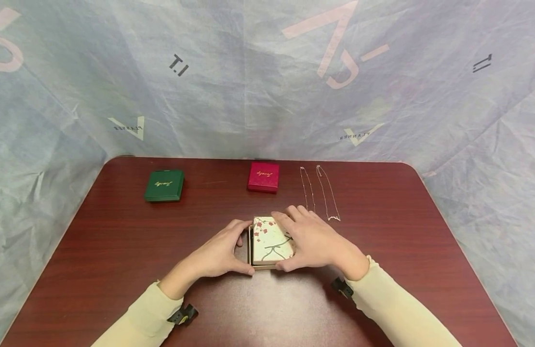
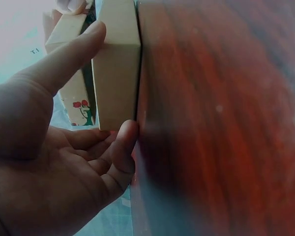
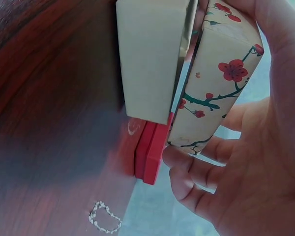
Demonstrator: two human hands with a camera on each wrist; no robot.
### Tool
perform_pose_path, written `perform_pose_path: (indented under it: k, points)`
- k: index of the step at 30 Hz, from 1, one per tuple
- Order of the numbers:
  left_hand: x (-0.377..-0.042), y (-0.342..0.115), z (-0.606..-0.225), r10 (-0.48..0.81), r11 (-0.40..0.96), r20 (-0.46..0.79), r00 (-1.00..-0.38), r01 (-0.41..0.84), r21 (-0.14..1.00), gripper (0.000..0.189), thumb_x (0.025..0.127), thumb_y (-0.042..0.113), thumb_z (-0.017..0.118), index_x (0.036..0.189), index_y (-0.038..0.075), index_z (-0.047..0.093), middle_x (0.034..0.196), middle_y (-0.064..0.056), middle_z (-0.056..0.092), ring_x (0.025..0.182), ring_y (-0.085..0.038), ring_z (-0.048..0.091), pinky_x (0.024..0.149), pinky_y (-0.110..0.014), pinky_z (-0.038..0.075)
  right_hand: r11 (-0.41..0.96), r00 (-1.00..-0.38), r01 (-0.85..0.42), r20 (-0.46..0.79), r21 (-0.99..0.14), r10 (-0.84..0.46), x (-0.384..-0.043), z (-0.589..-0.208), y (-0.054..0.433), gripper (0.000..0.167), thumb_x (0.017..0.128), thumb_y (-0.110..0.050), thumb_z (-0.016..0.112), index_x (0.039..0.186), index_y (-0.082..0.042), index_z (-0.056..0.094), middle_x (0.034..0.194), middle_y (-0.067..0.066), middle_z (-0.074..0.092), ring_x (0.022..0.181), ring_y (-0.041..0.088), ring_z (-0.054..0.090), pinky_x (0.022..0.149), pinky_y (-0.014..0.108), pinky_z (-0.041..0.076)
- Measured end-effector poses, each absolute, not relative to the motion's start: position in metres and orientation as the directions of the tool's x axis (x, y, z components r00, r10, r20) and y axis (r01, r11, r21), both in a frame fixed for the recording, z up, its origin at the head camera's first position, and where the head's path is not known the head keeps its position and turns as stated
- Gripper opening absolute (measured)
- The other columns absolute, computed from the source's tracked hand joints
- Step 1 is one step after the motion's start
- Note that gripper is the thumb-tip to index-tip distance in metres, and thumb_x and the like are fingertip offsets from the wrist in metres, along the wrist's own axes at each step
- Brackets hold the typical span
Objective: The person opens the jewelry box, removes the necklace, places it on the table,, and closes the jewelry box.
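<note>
A cream gift-box lid [image 1: 269, 243] printed with red blossoms and dark branches sits slightly askew over its box base [image 1: 263, 267]. My right hand [image 1: 313, 241] grips the lid across its right side, thumb at the front and fingers at the back. On the left, my left hand [image 1: 217, 253] holds the plain tan base between thumb and fingers at its corners. From the right wrist, the lid [image 3: 223, 88] appears tilted, with a gap between it and the base [image 3: 152, 61]. The box's inside is mostly hidden.
At the back left of the dark red wooden table [image 1: 120, 270] lies a green jewelry box [image 1: 164, 186]. A red jewelry box [image 1: 263, 177] lies behind the hands. Two thin necklaces are laid out at the back right, one with a curved pendant [image 1: 334, 218]. Printed cloth [image 1: 246, 86] hangs behind.
</note>
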State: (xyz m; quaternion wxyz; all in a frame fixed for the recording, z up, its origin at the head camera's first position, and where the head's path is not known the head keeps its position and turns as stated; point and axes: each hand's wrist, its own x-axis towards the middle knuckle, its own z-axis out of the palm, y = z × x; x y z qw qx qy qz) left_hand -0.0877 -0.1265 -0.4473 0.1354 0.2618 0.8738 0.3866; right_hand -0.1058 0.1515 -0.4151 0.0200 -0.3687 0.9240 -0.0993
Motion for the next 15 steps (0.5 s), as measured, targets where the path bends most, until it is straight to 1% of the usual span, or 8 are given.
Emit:
perform_pose_path:
  k: [4,11,15]
  points:
    - [-0.088,-0.126,-0.448,0.559,0.566,-0.042,-0.828,0.345,0.749,0.11,0.07,0.029,0.102,0.155,-0.005,0.042,0.128,-0.005,0.053,0.102,-0.021,0.055,0.082,-0.03,0.047,0.709,-0.727,-0.678,0.035,-0.194,-0.685,-0.106,-0.418,0.148,0.115,0.066,-0.073,0.082,0.156,-0.01,0.048,0.12,0.001,0.053,0.105,0.018,0.048,0.085,0.036,0.048]
    - [-0.088,-0.126,-0.447,0.549,0.583,-0.068,-0.833,0.323,0.746,0.113,0.069,0.029,0.102,0.157,-0.004,0.04,0.131,-0.003,0.051,0.104,-0.019,0.055,0.083,-0.029,0.047,0.715,-0.729,-0.673,0.004,-0.192,-0.685,-0.105,-0.417,0.142,0.116,0.067,-0.074,0.082,0.157,-0.011,0.047,0.122,0.001,0.052,0.105,0.018,0.047,0.086,0.036,0.047]
    - [-0.088,-0.127,-0.447,0.549,0.584,-0.074,-0.833,0.318,0.747,0.114,0.069,0.028,0.103,0.157,-0.003,0.039,0.126,-0.002,0.051,0.104,-0.019,0.055,0.082,-0.029,0.047,0.717,-0.729,-0.67,-0.009,-0.192,-0.684,-0.105,-0.418,0.14,0.117,0.067,-0.075,0.082,0.158,-0.011,0.046,0.122,0.001,0.052,0.107,0.019,0.047,0.088,0.037,0.047]
